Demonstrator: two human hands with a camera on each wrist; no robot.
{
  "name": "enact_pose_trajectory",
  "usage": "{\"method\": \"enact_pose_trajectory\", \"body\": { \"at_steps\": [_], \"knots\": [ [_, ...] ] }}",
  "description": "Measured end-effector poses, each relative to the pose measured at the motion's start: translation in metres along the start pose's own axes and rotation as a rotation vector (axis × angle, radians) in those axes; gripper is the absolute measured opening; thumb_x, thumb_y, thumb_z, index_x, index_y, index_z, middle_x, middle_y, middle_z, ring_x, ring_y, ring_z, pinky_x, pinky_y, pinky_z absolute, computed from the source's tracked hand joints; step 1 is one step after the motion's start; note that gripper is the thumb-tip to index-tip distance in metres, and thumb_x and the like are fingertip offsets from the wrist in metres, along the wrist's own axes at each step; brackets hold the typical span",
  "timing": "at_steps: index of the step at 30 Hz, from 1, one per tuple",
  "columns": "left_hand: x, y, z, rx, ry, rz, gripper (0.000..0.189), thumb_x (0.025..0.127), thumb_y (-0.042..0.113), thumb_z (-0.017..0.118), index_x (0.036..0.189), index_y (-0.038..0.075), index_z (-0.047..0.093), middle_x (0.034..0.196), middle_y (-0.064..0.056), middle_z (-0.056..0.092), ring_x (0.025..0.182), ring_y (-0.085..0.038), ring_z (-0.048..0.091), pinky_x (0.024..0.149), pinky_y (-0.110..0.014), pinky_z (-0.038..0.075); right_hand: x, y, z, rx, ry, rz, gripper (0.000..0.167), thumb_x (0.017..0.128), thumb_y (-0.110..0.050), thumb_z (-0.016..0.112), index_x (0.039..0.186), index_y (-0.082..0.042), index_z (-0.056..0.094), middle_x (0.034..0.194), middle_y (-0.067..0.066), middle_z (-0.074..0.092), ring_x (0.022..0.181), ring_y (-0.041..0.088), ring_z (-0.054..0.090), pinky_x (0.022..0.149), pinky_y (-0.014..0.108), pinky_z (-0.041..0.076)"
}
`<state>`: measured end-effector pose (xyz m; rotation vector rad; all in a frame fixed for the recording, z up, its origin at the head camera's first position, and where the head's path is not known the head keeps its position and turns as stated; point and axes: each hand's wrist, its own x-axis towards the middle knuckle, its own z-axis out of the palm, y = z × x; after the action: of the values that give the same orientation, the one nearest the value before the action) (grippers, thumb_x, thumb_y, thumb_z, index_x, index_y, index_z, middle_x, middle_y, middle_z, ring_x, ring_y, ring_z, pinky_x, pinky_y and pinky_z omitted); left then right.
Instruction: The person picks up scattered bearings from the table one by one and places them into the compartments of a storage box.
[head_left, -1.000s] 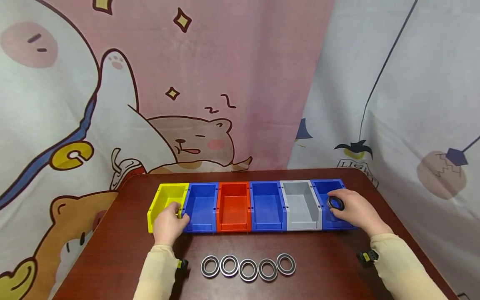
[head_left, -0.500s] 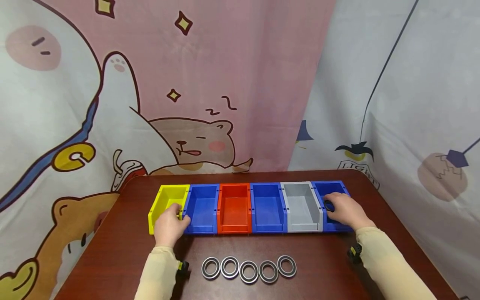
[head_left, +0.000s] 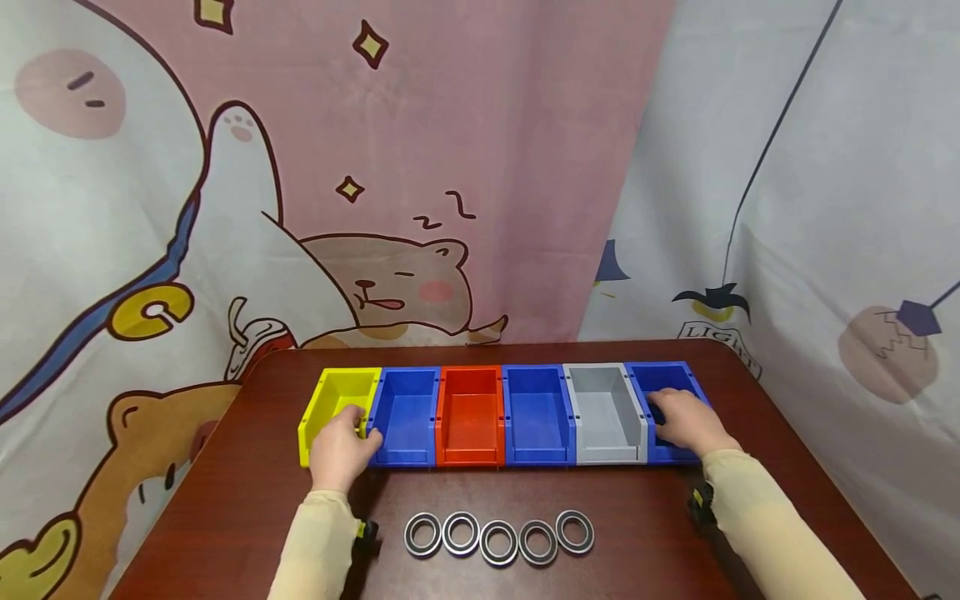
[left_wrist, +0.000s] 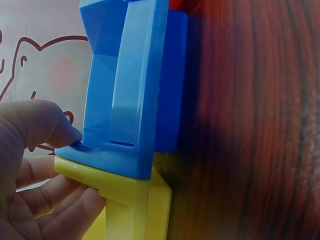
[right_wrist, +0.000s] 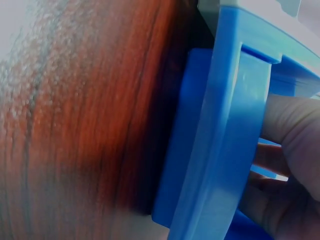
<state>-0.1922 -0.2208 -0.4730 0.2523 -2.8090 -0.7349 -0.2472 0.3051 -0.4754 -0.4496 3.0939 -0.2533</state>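
My left hand (head_left: 341, 450) pinches the adjoining walls of the yellow bin (left_wrist: 100, 177) and the blue bin (left_wrist: 135, 100) beside it. Its thumb lies on the blue side, its fingers on the yellow. At the row's right end, my right hand (head_left: 690, 419) reaches down into another blue bin (right_wrist: 220, 145). A dark sliver of a ball bearing (head_left: 656, 411) shows at its fingertips in the head view; the rest is hidden. In the right wrist view the bin's front wall covers the fingertips.
Between the hands stand a red bin (head_left: 470, 417), a blue bin (head_left: 536, 417) and a grey bin (head_left: 606, 417), joined in the row. Several bearings (head_left: 498, 543) lie in a line on the brown table (head_left: 630, 533) in front. A printed curtain (head_left: 525, 167) hangs behind.
My right hand has moved left and lowered the bearing into the right-end blue bin, where it is now mostly out of sight. My left hand has stayed at the same bins.
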Motion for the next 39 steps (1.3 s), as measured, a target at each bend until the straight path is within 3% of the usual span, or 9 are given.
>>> {"method": "enact_pose_trajectory", "body": {
  "at_steps": [11, 19, 25, 30, 39],
  "knots": [
    [0.000, 0.000, 0.000, -0.008, 0.002, 0.004, 0.045, 0.082, 0.022, 0.073, 0.118, -0.004, 0.063, 0.107, -0.022, 0.068, 0.087, -0.035, 0.062, 0.082, -0.054, 0.051, 0.003, 0.005, 0.007, 0.007, -0.007, 0.004, 0.051, 0.077, -0.003, 0.076, 0.122, 0.014, 0.059, 0.118, 0.033, 0.061, 0.110, 0.051, 0.057, 0.093, 0.062, 0.044],
    [0.000, 0.000, -0.001, 0.000, 0.010, 0.014, 0.043, 0.082, 0.022, 0.073, 0.115, -0.003, 0.063, 0.105, -0.022, 0.068, 0.085, -0.035, 0.062, 0.080, -0.054, 0.051, 0.003, 0.003, 0.008, -0.016, 0.033, -0.025, 0.048, 0.075, -0.002, 0.076, 0.118, 0.014, 0.061, 0.113, 0.032, 0.062, 0.105, 0.050, 0.059, 0.090, 0.060, 0.046],
    [0.000, 0.000, -0.002, -0.002, -0.006, 0.004, 0.044, 0.082, 0.022, 0.073, 0.116, -0.004, 0.063, 0.106, -0.021, 0.068, 0.085, -0.034, 0.061, 0.080, -0.053, 0.052, 0.000, 0.001, 0.006, 0.032, -0.003, 0.020, 0.052, 0.079, -0.004, 0.075, 0.124, 0.013, 0.058, 0.120, 0.034, 0.058, 0.113, 0.052, 0.054, 0.094, 0.063, 0.043],
    [0.000, 0.000, 0.000, -0.008, -0.015, -0.004, 0.045, 0.083, 0.022, 0.073, 0.118, -0.004, 0.062, 0.108, -0.022, 0.068, 0.087, -0.035, 0.062, 0.082, -0.053, 0.051, -0.007, -0.004, -0.005, 0.102, -0.014, 0.042, 0.057, 0.081, -0.009, 0.076, 0.130, 0.010, 0.055, 0.125, 0.034, 0.056, 0.117, 0.052, 0.051, 0.094, 0.066, 0.042],
    [0.000, 0.000, -0.001, -0.005, -0.005, 0.008, 0.045, 0.083, 0.022, 0.073, 0.118, -0.004, 0.063, 0.108, -0.022, 0.068, 0.088, -0.035, 0.062, 0.082, -0.054, 0.051, -0.025, -0.010, -0.033, 0.190, 0.040, 0.071, 0.053, 0.084, -0.016, 0.075, 0.130, 0.006, 0.058, 0.128, 0.033, 0.056, 0.119, 0.054, 0.049, 0.093, 0.068, 0.041]
  ]
}}
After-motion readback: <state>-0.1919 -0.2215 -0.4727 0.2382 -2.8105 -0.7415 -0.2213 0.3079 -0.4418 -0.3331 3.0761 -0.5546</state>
